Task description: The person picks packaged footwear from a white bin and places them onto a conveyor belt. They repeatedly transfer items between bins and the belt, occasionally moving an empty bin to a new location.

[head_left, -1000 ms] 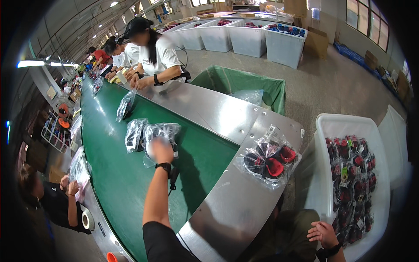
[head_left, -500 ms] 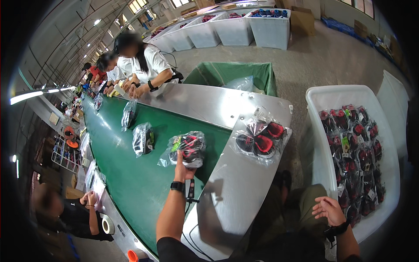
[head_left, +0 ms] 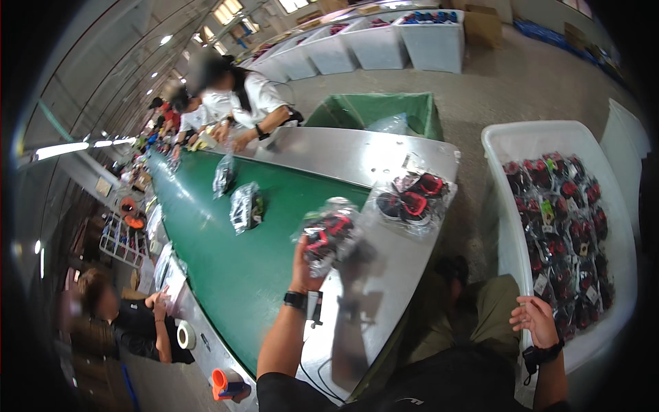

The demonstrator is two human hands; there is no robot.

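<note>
My left hand [head_left: 306,269] grips a clear plastic bag of black and red shoes [head_left: 332,232], raised over the near edge of the green belt [head_left: 213,275]. The bag is slightly blurred. To its right, another bagged pair of black and red shoes [head_left: 414,206] rests on the metal tabletop [head_left: 364,147]. My right hand [head_left: 537,321] hangs beside the rim of the white tub [head_left: 504,206], with its fingers apart and nothing in them. Inside the tub, bagged black and red shoes [head_left: 566,233] are packed in rows.
Two more bagged items, a nearer one [head_left: 246,208] and a farther one [head_left: 223,176], lie on the belt. Co-workers [head_left: 257,99] stand along the far side; another person [head_left: 147,323] works at left. A green bin [head_left: 419,113] stands behind the metal top. A tape roll [head_left: 186,335] sits on the left ledge.
My left hand has lifted the bagged shoes off the belt and brought them right, toward the metal top. My right hand has shifted slightly right, near the tub rim. The view has turned a little.
</note>
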